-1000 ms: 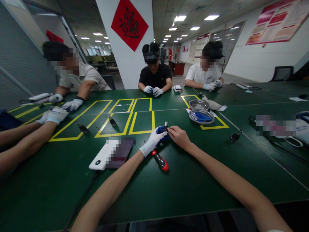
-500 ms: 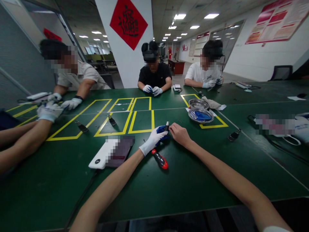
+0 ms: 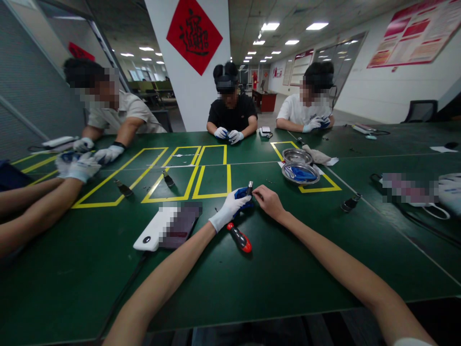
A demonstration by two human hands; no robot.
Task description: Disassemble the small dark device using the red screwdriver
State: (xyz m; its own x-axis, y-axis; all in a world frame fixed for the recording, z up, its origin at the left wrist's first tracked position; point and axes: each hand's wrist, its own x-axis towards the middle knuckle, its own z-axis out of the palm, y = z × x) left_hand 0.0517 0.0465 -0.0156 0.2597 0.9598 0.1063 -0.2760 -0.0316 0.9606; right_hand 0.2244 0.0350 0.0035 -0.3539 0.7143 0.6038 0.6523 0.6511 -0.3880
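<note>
My left hand [image 3: 230,210], in a white glove with blue on the finger side, is closed around a small dark cylinder with a shiny silver end [image 3: 249,188], held upright above the table. Beside it, my bare right hand [image 3: 269,202] pinches thumb and fingers together close to the cylinder. Whatever lies between those fingertips is too small to make out. Just below my left hand, a red and black screwdriver [image 3: 240,238] rests on the green table, its shaft end partly hidden by the glove.
Left of my forearm lies a white and dark power bank [image 3: 156,228] with a cable. Dark bottle-shaped pieces [image 3: 167,179] stand around the table [image 3: 288,269]. Metal bowls [image 3: 300,174], one holding blue cloth, sit ahead right. Co-workers in gloves work opposite and at left.
My hands keep nearly the same pose at the cylinder. The view shifts slightly. At left, a co-worker's gloved hands have moved a little to the right.
</note>
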